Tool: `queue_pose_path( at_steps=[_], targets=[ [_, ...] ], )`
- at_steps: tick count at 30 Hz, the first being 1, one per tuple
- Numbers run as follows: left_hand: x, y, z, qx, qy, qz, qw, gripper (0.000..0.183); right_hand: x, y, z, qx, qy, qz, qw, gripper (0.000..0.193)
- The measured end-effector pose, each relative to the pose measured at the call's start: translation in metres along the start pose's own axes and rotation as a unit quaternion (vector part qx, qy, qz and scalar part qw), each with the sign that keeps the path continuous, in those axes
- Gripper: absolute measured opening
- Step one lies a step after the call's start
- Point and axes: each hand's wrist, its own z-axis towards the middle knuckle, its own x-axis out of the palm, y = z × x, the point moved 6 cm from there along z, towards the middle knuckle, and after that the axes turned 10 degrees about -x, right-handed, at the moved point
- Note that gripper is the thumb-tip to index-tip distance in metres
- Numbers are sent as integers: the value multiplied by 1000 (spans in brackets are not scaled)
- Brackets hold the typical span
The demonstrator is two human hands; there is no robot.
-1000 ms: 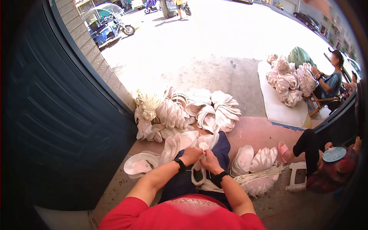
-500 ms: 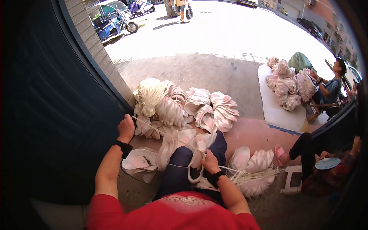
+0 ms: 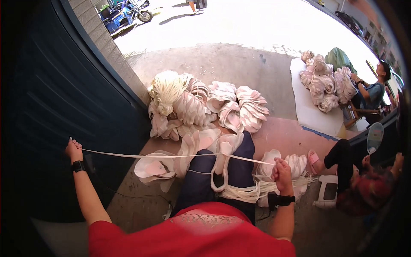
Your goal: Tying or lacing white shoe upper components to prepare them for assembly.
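A thin off-white strip (image 3: 124, 154) is stretched nearly straight across my lap. My left hand (image 3: 74, 149), out by the dark door, is closed on one end. My right hand (image 3: 281, 172) is closed on the other, above the right thigh's outer side. Between them the strip crosses a pale pink-and-white curved piece (image 3: 219, 171) with an oval opening, lying between my thighs; whether it is knotted there I cannot tell. A bunch of loose off-white strips (image 3: 242, 193) lies across my lap. Left of it, a stack of similar pieces (image 3: 198, 143) leans by my knee.
Bundles of pink-and-white pieces (image 3: 252, 109) and a hank of strips (image 3: 167, 92) stand ahead. The dark door (image 3: 51, 107) flanks my left. At right are a white stool (image 3: 326, 192), a seated person holding a fan (image 3: 375, 136), and another person by a heap (image 3: 319, 81).
Both hands have moved apart, left hand outward to the left and right hand to the right, pulling the strip taut. The view has tilted down. The seated person's fan has risen.
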Motion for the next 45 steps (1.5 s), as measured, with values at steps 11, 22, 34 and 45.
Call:
queue_pose_path(
  at_steps=[11, 22, 34, 45],
  targets=[
    [185, 130, -182, -26, 309, 350, 884, 23, -129, 167, -70, -287, -42, 397, 871, 20],
    [209, 292, -327, -192, 573, 465, 647, 19, -48, 177, -36, -421, -97, -7, 902, 31],
    [181, 437, -417, -339, 540, 514, 574, 5, 95, -34, -4, -359, 190, -601, 688, 26],
    [178, 452, -409, -415, 532, 379, 634, 9, 91, -106, 42, -137, 163, -615, 759, 26]
  ],
)
